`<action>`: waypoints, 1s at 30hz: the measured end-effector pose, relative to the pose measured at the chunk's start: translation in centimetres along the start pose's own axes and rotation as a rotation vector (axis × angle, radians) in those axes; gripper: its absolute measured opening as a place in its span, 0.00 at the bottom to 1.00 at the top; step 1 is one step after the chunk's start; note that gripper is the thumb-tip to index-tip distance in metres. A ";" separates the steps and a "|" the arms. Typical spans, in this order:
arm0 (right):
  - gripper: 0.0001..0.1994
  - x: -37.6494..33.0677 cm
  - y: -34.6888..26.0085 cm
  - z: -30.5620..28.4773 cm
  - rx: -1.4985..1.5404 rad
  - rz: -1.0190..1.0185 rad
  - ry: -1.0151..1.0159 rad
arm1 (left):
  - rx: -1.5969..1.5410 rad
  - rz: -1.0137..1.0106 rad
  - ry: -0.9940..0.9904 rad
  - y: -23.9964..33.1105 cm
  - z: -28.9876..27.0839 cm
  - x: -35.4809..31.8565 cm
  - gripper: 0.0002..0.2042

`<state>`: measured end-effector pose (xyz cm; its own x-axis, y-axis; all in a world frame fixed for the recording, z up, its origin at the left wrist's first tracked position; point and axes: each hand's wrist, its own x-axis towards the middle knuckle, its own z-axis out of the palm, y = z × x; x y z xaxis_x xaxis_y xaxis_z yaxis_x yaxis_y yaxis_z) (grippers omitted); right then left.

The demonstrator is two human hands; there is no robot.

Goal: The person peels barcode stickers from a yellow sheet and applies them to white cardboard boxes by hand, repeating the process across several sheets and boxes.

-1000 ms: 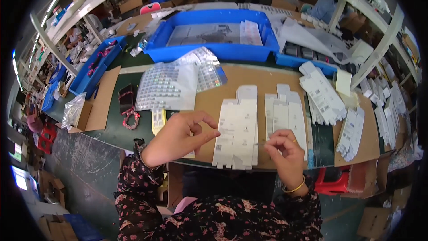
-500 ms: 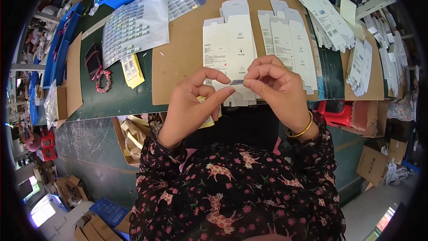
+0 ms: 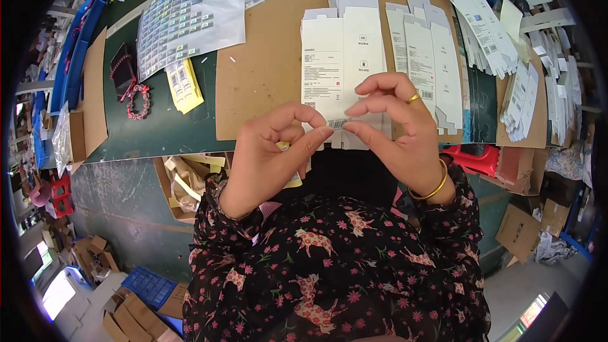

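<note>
A small barcode sticker (image 3: 336,125) is stretched between my two hands above the table's near edge. My left hand (image 3: 269,152) pinches its left end between thumb and forefinger. A yellow-backed label sheet (image 3: 294,180) shows partly behind that hand's curled fingers. At the sticker's right end is my right hand (image 3: 408,130), thumb and forefinger closed on it, the other fingers loosely bent. Just beyond lies a flattened white carton (image 3: 323,50) with printed panels, its near end partly hidden by my fingers. More flattened white cartons (image 3: 418,50) lie to its right.
A brown cardboard sheet (image 3: 266,76) covers the middle of the green table. At left are plastic sheets of small labels (image 3: 190,25), yellow label sheets (image 3: 183,85), a dark phone (image 3: 121,69) and a beaded bracelet (image 3: 138,102). Stacked folded cartons (image 3: 481,25) lie at right.
The sticker and both hands are slightly lower in the picture. My right forefinger has lifted and spread a little from the thumb. The view has shifted, so the cartons appear further right.
</note>
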<state>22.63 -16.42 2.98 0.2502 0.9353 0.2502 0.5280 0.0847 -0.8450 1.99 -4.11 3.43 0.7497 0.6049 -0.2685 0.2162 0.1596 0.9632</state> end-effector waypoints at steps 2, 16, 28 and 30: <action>0.09 0.2 0.2 0.1 -0.006 0.011 -0.013 | -0.027 -0.024 -0.022 -0.1 -0.1 0.1 0.07; 0.05 2.6 1.6 -1.1 -0.213 0.054 -0.099 | 0.534 0.197 0.193 -4.8 -0.6 1.5 0.19; 0.03 3.4 2.9 0.5 -0.355 0.085 -0.206 | 0.340 0.175 0.101 -7.0 -0.6 2.9 0.22; 0.03 3.6 2.7 0.6 -0.374 0.092 -0.219 | 0.301 0.185 0.097 -7.1 -0.6 3.1 0.22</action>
<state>24.48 -12.60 1.32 0.1534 0.9873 0.0414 0.7788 -0.0950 -0.6201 2.37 -2.90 -4.19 0.7336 0.6756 -0.0735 0.2675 -0.1876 0.9451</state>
